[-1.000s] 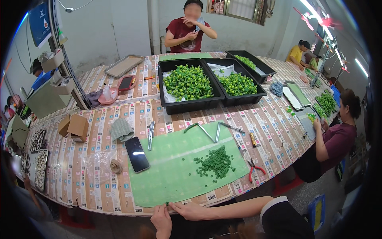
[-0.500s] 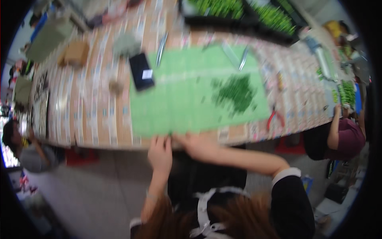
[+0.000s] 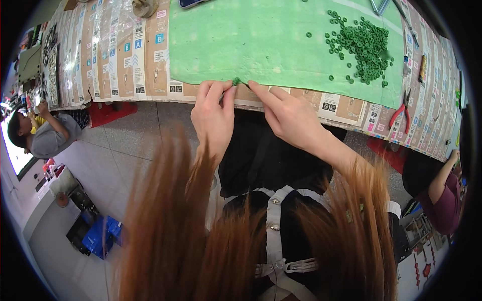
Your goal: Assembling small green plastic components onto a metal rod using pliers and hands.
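My left hand [image 3: 215,113] is at the table's front edge with its fingertips pinched together. Small green pieces [image 3: 236,81], like the loose rings nearby, show at those fingertips. Close beside them, my right hand [image 3: 293,118] has its thumb and index finger drawn to a point at a thin dark bit [image 3: 245,84], too small to name. Both hands meet just over the near border of a green mat [image 3: 241,40]. A loose pile of small dark green rings [image 3: 366,47] lies on the mat to the right, with several scattered around it.
Red-handled pliers [image 3: 401,114] lie right of the mat. Tweezers [image 3: 380,7] are at the top right. A dark-edged flat object [image 3: 193,3] and a round tan object [image 3: 144,7] are at the top. People sit at left [image 3: 42,133] and right [image 3: 444,198].
The view has tilted down toward my body, so the mat and rings sit higher. My hands remain together at the mat's near edge. Long hair now hangs over my forearms.
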Tool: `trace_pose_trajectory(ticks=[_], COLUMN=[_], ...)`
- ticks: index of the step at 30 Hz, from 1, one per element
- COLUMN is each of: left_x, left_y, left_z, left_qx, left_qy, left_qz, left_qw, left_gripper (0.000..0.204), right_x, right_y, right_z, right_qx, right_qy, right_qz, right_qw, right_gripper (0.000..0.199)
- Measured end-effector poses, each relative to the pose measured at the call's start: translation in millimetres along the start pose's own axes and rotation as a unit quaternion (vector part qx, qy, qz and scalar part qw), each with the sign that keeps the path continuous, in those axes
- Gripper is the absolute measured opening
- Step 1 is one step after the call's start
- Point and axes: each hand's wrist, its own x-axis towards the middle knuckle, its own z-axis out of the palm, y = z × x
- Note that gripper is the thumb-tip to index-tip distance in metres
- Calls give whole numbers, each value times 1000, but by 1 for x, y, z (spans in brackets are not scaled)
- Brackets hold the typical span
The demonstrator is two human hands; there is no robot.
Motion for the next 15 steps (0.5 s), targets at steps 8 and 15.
trace_pose_trajectory(ticks=[8,15], left_x=[-2,9], left_y=[-4,-2], left_z=[12,-2], left_qx=[-18,-58], left_qy=[49,10], left_qz=[8,-1], left_qw=[999,998], left_gripper=[9,9], right_x=[3,13], right_y=[5,6], right_z=[-1,0], right_qx=[-6,-7], right_qy=[-1,-3], right_qz=[-6,-24], right_qw=[1000,1000], right_gripper=[52,53])
